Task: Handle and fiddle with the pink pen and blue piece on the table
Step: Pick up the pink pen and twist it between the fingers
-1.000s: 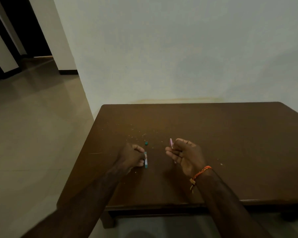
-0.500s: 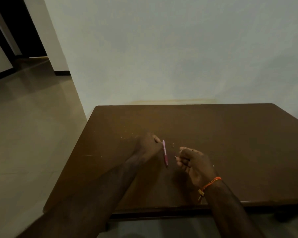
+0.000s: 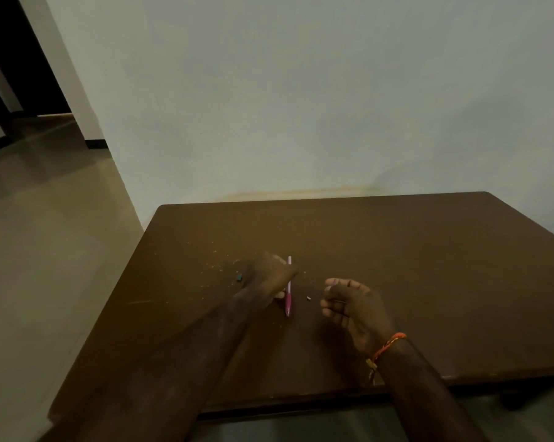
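Dim room, brown wooden table (image 3: pixel 396 250) pushed up against a pale wall (image 3: pixel 301 90), tiled floor (image 3: pixel 46 250) off to the left.

Left hand (image 3: pixel 269 275) closed around the pink pen (image 3: pixel 289 298), gripping it about halfway along. Pen standing nearly upright from this angle, lighter end poking up past the knuckles, darker pink end pointing down toward the near edge of the table. Hard to say whether the lower tip is touching the wood or just above it.

Right hand (image 3: pixel 355 307) off to the right of the pen, well apart from it, palm turned inward and fingers loosely curled, half open. Looks like something thin and dark pinched between the fingers, but too small and too murky to call. Orange thread bracelet (image 3: pixel 388 346) on that wrist.

Blue piece (image 3: pixel 239 277) lying on the table just left of the left wrist, not touched by either hand. Another tiny grey bit (image 3: pixel 308 297) sitting on the wood between the pen and the right hand. Bunch of pale crumbs or specks (image 3: pixel 211 266) scattered on the tabletop up and left of the left hand.
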